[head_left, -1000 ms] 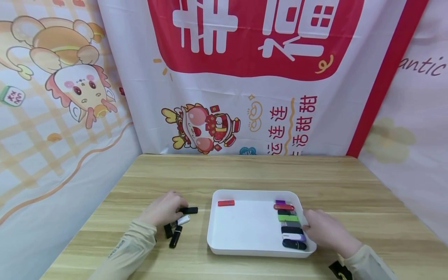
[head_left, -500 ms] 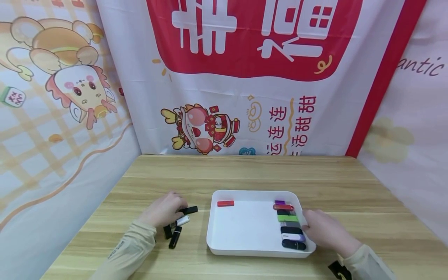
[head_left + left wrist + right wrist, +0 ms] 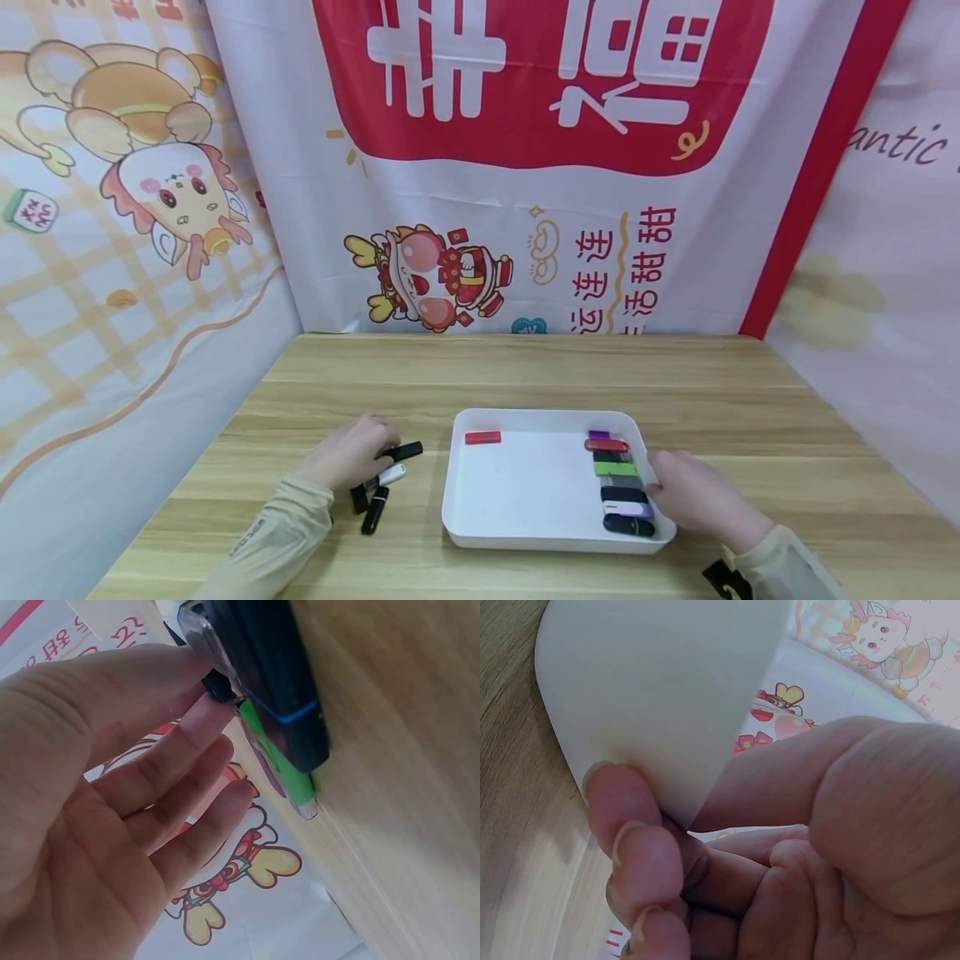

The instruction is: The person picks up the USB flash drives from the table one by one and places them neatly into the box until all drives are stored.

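In the head view my left hand (image 3: 348, 454) is over a small pile left of the tray, its thumb and index finger pinching a black USB stick (image 3: 406, 451). The left wrist view shows a small black end (image 3: 217, 685) between thumb and index fingertip, the other fingers loosely bent. Close by are a dark stick with a blue line (image 3: 281, 682) and a green stick (image 3: 281, 761). A white stick (image 3: 392, 475) and another black stick (image 3: 375, 510) lie below that hand. My right hand (image 3: 697, 496) grips the right wall of the white tray (image 3: 660, 690), fingers curled against its outside.
Inside the tray, a column of several coloured sticks (image 3: 619, 469) lines the right side. A red stick (image 3: 483, 437) lies at its upper left. Wooden table (image 3: 525, 367) surrounds the tray, with printed cloth (image 3: 450, 192) behind. A black tag (image 3: 726, 577) is by the right sleeve.
The black stick at my left fingertips has turned slightly, its right end angling up and away. Both hands and the tray stay nearly in place.
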`<state>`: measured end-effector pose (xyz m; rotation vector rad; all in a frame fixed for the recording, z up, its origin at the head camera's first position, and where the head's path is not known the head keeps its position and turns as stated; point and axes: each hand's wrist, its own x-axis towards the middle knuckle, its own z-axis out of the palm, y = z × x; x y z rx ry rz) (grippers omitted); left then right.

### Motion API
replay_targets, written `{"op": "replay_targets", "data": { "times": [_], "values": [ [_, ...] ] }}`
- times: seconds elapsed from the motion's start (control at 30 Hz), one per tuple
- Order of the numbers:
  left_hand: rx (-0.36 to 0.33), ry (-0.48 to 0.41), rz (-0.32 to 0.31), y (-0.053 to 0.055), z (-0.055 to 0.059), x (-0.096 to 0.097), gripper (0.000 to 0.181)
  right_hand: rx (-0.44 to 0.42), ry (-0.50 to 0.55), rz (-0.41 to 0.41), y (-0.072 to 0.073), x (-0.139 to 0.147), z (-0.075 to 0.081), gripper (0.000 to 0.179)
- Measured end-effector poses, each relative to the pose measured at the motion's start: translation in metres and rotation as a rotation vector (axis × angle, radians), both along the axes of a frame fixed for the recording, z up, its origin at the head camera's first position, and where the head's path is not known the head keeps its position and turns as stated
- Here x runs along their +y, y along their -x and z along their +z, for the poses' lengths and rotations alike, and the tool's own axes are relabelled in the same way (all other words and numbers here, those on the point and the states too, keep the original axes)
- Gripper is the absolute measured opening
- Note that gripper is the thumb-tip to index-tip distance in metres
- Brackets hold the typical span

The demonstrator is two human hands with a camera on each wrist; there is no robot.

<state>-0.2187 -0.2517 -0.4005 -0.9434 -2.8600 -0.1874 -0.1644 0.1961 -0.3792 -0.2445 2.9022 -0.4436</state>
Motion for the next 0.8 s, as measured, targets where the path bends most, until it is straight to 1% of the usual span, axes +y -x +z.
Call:
{"op": "replay_targets", "data": {
  "times": [0.13,0.33,0.57,0.67,0.8],
  "values": [
    [-0.004,-0.006,0.003,-0.0001,0.0003,0.0000,0.007,-0.008,0.007,-0.005,-0.0001,0.0000,0.0001,0.027],
    [0.002,-0.016,-0.009,0.0009,0.0003,-0.0004,0.007,-0.008,0.005,-0.006,0.0000,-0.0003,-0.0001,0.027],
    [0.002,-0.035,-0.022,0.0033,0.0000,-0.0013,0.012,-0.002,-0.002,-0.007,-0.0001,-0.0012,-0.0001,0.026],
    [0.011,-0.034,-0.019,0.0043,-0.0006,-0.0013,0.012,0.004,-0.004,-0.002,0.0000,-0.0017,-0.0001,0.026],
    [0.036,-0.027,-0.012,0.0043,-0.0006,-0.0002,0.007,0.023,-0.006,0.005,0.0001,-0.0019,-0.0004,0.025]
  ]
}}
